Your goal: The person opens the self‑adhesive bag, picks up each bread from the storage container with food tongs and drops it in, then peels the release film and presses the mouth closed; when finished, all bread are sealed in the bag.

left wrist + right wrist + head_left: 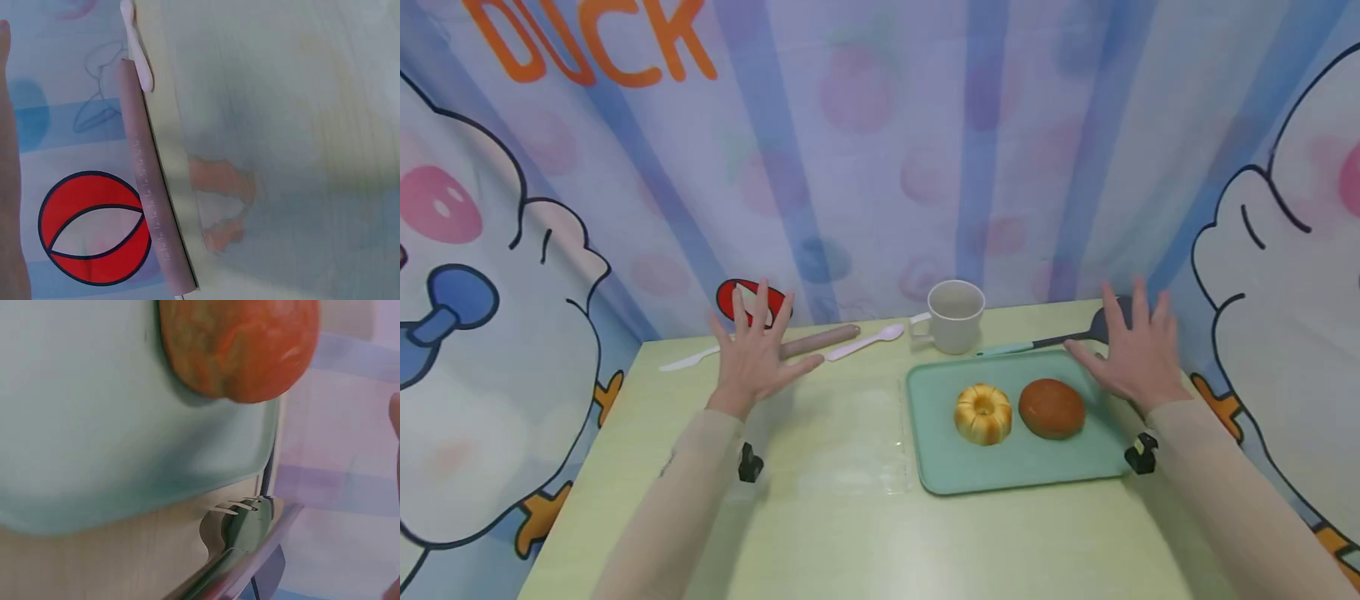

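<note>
As the head camera sees the hands: left hand (752, 362) and right hand (1135, 358) are spread wide, gripping nothing; whether they touch anything cannot be told.
Rolling pin: (820, 341) partly behind the left hand at the table's back edge, its long axis rising gently toward the right.
Knife and spoon: white knife (688, 361) points its blade left; pink spoon (868, 340) slants with its bowl up to the right.
Ladle: dark-headed ladle (1051, 341) has its green handle pointing left, its head behind the right hand.
Tray: green tray (947, 467) lies lengthwise left to right, bearing a fluted cake (983, 414) and a brown bun (1051, 408).
Mug: white mug (956, 321) stands upright behind the tray, handle leftward.
Left wrist view: shows the pin's whole length, with small printed marks; only a strip of hand enters.
Right wrist view: reveals a tined utensil (247, 505) beside the tray, unseen from the head.
Table and curtain: pale yellow-green table (850, 533) meets a blue-striped curtain (887, 167) with cartoon figures and orange "DUCK" letters.
</note>
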Tool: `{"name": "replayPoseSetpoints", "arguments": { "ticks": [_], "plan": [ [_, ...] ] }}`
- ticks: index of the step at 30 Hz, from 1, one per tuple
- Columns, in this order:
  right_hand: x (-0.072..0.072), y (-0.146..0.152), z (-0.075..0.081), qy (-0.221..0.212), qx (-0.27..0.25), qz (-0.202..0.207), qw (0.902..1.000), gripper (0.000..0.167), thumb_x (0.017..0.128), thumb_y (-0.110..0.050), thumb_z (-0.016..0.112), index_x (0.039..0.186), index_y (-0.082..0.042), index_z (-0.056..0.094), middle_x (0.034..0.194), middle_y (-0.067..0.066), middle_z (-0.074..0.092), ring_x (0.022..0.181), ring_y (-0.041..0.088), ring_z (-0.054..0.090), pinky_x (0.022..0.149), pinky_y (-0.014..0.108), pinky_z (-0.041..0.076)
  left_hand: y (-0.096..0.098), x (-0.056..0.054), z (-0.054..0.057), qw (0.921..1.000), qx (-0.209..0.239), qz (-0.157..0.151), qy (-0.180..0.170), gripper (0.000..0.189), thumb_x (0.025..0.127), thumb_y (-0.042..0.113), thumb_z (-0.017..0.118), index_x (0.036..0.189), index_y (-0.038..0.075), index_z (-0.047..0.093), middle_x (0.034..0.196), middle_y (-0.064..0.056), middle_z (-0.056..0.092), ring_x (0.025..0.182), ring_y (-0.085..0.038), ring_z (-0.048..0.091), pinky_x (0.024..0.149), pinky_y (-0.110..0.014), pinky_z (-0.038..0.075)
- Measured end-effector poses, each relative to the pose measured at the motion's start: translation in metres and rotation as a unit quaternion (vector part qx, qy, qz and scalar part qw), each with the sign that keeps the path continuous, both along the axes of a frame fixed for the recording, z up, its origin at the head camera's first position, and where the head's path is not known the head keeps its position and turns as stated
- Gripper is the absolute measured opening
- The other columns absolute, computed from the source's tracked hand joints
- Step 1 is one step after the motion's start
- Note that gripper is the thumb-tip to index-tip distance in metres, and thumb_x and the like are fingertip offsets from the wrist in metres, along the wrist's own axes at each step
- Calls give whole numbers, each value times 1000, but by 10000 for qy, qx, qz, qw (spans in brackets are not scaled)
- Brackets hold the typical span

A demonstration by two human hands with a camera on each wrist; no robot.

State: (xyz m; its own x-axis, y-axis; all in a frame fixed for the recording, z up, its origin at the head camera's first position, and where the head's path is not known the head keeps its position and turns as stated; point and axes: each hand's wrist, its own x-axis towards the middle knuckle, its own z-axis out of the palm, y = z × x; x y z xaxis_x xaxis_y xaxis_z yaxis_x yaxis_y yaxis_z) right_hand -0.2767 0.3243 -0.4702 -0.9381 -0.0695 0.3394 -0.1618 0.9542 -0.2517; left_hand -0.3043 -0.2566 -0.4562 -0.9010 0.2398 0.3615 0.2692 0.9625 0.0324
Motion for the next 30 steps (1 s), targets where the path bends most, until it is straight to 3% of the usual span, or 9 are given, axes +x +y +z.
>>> {"name": "replayPoseSetpoints", "arguments": {
  "ticks": [7, 13, 15, 18, 21, 26, 30],
  "plan": [
    [40, 22, -2, -417, -780, -34, 9961, 91, 105, -55, 54, 170, -10, 9, 169, 37, 3, 151, 64, 12, 107, 84, 23, 4, 24, 2, 9963, 502, -596, -371, 81, 103, 67, 44, 170, 30, 17, 178, -12, -2, 159, -51, 10, 118, -81, 9],
    [72, 36, -13, -747, -661, -146, 9949, 91, 105, -51, 57, 166, 2, 14, 159, 46, 20, 139, 69, 25, 98, 85, 29, 7, 48, -6, 9887, 811, -1108, -598, 69, 108, 47, 49, 165, 13, 34, 174, -18, 20, 150, -45, 39, 115, -67, 38],
    [81, 39, -16, -1024, -567, -271, 9928, 95, 104, -51, 59, 164, 7, 15, 150, 51, 26, 131, 71, 30, 93, 84, 33, 9, 55, -11, 9854, 888, -1265, -712, 67, 108, 43, 52, 164, 8, 37, 171, -20, 28, 147, -44, 44, 114, -63, 42],
    [91, 47, -22, -1561, -297, -464, 9862, 96, 102, -55, 62, 153, 17, 25, 131, 57, 36, 116, 75, 37, 83, 80, 39, 12, 63, -23, 9800, 1056, -1387, -959, 64, 109, 40, 54, 162, 7, 40, 166, -20, 38, 148, -42, 44, 119, -60, 37],
    [99, 54, -27, -1999, -97, -598, 9779, 97, 98, -59, 64, 134, 25, 31, 112, 57, 42, 101, 74, 46, 74, 73, 46, 14, 69, -35, 9741, 1171, -1497, -1223, 59, 108, 38, 57, 158, 8, 48, 159, -18, 49, 146, -39, 47, 120, -58, 37],
    [110, 59, -34, -2435, -37, -779, 9668, 95, 95, -64, 65, 117, 23, 34, 94, 48, 45, 84, 64, 55, 64, 63, 49, 22, 78, -58, 9667, 1166, -1720, -1494, 43, 103, 28, 69, 140, 5, 67, 142, -15, 65, 134, -35, 59, 114, -53, 46],
    [111, 59, -37, -2525, -51, -836, 9640, 92, 96, -64, 65, 112, 22, 35, 89, 44, 45, 78, 57, 56, 60, 59, 49, 30, 80, -71, 9594, 1300, -1929, -1595, 42, 100, 28, 73, 137, 7, 70, 142, -12, 65, 135, -32, 59, 114, -51, 46]
  ]
}}
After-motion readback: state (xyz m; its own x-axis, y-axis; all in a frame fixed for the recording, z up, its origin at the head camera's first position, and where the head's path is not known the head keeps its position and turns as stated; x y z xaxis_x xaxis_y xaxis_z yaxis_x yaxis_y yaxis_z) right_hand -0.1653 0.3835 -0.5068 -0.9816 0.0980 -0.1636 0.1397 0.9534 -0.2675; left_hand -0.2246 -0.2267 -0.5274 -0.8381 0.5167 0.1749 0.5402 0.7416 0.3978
